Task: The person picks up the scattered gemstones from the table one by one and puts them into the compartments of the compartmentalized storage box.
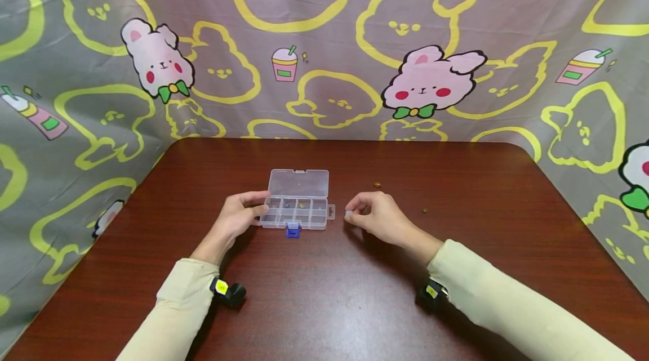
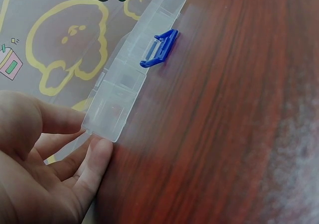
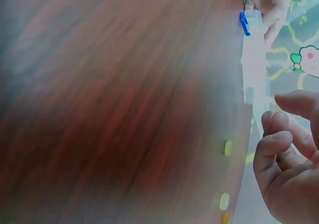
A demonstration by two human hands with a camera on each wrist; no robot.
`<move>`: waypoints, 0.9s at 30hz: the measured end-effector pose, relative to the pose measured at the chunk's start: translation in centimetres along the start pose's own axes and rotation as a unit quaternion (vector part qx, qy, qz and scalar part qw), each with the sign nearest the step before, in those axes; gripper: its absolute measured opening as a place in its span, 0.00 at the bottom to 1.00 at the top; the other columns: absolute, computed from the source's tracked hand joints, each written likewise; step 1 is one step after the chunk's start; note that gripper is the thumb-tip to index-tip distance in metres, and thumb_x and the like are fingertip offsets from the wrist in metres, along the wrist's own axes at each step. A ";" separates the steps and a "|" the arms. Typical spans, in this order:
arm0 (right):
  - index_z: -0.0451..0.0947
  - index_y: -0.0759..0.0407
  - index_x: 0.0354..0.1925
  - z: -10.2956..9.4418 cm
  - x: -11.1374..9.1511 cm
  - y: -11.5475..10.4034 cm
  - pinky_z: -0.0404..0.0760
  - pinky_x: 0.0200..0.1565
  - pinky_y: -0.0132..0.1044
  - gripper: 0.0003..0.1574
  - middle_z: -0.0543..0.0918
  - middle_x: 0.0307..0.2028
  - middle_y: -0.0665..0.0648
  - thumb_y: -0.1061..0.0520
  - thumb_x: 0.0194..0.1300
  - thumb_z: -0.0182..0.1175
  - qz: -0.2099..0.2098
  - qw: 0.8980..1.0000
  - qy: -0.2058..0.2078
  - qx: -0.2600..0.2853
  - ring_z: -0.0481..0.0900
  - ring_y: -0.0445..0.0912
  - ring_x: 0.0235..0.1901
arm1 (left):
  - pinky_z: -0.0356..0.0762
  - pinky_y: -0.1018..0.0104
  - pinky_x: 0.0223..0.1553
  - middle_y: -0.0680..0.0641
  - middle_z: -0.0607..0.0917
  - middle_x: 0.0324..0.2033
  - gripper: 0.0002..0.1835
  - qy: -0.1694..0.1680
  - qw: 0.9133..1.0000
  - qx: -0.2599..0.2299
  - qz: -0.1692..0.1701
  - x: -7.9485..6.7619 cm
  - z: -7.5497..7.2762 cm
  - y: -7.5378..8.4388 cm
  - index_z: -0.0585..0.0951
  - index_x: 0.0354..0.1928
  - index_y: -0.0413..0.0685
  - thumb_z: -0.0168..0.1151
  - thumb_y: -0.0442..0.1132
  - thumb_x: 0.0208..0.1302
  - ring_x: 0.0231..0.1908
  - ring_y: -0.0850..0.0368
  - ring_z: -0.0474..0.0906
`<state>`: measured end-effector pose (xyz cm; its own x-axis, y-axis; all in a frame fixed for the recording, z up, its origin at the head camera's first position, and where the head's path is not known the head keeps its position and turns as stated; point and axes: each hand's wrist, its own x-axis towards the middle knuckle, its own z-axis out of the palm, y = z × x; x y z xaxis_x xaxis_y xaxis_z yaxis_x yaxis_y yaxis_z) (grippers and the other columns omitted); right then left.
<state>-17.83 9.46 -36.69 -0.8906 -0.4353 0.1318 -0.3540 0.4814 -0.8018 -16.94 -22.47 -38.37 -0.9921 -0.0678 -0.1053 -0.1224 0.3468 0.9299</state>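
A clear plastic compartment box (image 1: 294, 228) lies on the table with its lid (image 1: 299, 183) tipped back. Its blue latch (image 1: 292, 231) hangs at the front. Several tiny pieces sit in its back compartments; their kind is too small to tell. My left hand (image 1: 235, 217) holds the box's left end, thumb at the near corner and fingers along the side, as the left wrist view also shows. Just right of the box, apart from it, my right hand (image 1: 380, 219) pinches a small whitish piece (image 1: 348, 213) between thumb and forefinger. The right wrist view does not show that piece clearly.
An amber bead-like piece (image 1: 377, 185) lies behind my right hand, and a small greenish one (image 1: 424, 210) to its right. The right wrist view shows a yellow-green piece (image 3: 228, 148) and a pale yellow one (image 3: 225, 201). Patterned cloth (image 1: 334, 45) surrounds the table.
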 end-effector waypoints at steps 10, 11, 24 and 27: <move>0.85 0.59 0.35 0.9 1.1 -0.3 0.78 0.23 0.35 0.03 0.81 0.22 0.49 0.62 0.60 0.70 -0.001 1.000 0.003 -0.008 0.76 0.42 0.15 | 0.83 0.66 0.32 0.32 0.81 0.56 0.21 0.003 1.000 0.006 -0.002 0.0 0.0 0.0 0.79 0.61 0.35 0.61 0.27 0.67 0.42 0.51 0.81; 0.85 0.59 0.35 1.0 1.2 -0.3 0.78 0.23 0.35 0.03 0.81 0.22 0.49 0.62 0.60 0.70 -0.001 1.000 0.003 -0.008 0.76 0.42 0.15 | 0.83 0.66 0.32 0.32 0.81 0.56 0.21 0.003 1.000 0.005 -0.002 0.0 0.0 0.0 0.79 0.61 0.35 0.61 0.27 0.67 0.42 0.51 0.81; 0.85 0.59 0.35 2.2 2.6 -0.8 0.76 0.23 0.34 0.03 0.81 0.21 0.49 0.63 0.60 0.70 -0.007 1.000 0.006 0.004 0.76 0.41 0.16 | 0.83 0.66 0.32 0.32 0.81 0.56 0.21 0.003 1.000 -0.002 0.004 0.0 0.0 -0.1 0.79 0.61 0.34 0.61 0.27 0.66 0.42 0.51 0.81; 0.85 0.59 0.35 2.4 3.0 -0.9 0.76 0.23 0.33 0.03 0.81 0.21 0.49 0.62 0.60 0.69 -0.007 1.000 0.009 -0.002 0.76 0.41 0.16 | 0.83 0.66 0.32 0.32 0.81 0.57 0.21 0.002 1.000 -0.002 0.005 0.0 0.0 -0.2 0.79 0.61 0.34 0.61 0.27 0.66 0.43 0.51 0.81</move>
<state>-19.48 5.83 -36.96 -0.8908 -0.4280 0.1526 -0.3669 0.4793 -0.7972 -16.92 -22.56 -38.53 -0.9933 -0.0682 -0.0938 -0.1116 0.3432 0.9326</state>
